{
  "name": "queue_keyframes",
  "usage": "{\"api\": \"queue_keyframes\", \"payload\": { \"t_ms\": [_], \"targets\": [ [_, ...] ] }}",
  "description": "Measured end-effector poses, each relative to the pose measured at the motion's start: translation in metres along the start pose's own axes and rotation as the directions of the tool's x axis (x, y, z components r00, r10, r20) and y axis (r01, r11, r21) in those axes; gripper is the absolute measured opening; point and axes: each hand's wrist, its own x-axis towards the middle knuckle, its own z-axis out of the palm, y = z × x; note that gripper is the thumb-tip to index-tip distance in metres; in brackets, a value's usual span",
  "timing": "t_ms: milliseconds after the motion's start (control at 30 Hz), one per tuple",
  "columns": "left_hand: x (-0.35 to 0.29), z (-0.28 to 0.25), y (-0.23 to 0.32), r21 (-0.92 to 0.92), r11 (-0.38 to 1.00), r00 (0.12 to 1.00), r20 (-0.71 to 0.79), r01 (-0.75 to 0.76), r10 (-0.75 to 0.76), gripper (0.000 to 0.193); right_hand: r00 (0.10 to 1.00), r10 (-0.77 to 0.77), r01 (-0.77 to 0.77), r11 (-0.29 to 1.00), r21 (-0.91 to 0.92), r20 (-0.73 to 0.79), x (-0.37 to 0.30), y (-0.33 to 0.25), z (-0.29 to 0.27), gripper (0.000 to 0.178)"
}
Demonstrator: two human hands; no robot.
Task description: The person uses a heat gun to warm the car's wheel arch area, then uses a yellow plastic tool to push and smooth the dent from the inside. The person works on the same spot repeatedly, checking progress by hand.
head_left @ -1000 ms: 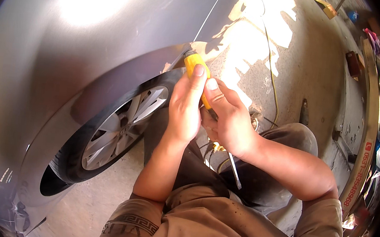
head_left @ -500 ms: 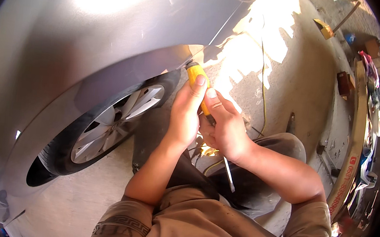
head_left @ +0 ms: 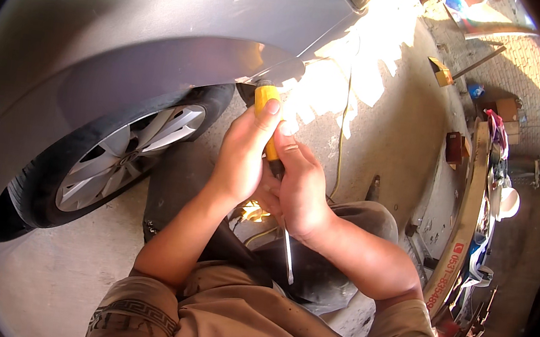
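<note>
A flat-blade screwdriver with a yellow, black-ended handle (head_left: 267,94) is in both my hands, its blade pointing back toward my lap. My left hand (head_left: 246,143) wraps the handle's upper part, thumb along it. My right hand (head_left: 302,188) closes around the lower part, and the bare metal shaft (head_left: 288,256) comes out below it. The black butt of the handle meets the lower edge of the grey car fender (head_left: 182,60), at the front end of the wheel arch. Whether it presses or only touches, I cannot tell.
The car's wheel (head_left: 129,157) is close on my left. A cable (head_left: 346,104) runs over the concrete floor. To the right stands a cluttered bench with a pale edge (head_left: 456,247). A yellow block with a handle (head_left: 442,73) lies farther off.
My view has shifted, so the car, hands and bench appear farther left. Both hands keep their grip on the screwdriver, and its butt stays at the fender edge.
</note>
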Motion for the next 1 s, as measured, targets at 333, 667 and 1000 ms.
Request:
{"api": "queue_keyframes", "payload": {
  "t_ms": [333,667,1000],
  "targets": [
    [-0.003,-0.003,0.005,-0.026,1.000,0.998,-0.064,0.011,-0.012,0.037,0.999,0.029,-0.030,1.000,-0.010,-0.016,-0.001,-0.002,0.009,0.049],
    [0.000,-0.019,0.003,0.007,0.998,0.997,-0.034,0.068,-0.067,0.037,1.000,-0.013,0.014,0.996,-0.090,0.011,0.001,0.004,0.011,0.048],
    [-0.010,-0.019,0.002,0.052,0.987,0.987,-0.059,0.150,-0.147,0.042,0.997,0.015,-0.007,0.995,-0.095,0.080,-0.005,0.010,0.004,0.046]
  ]
}}
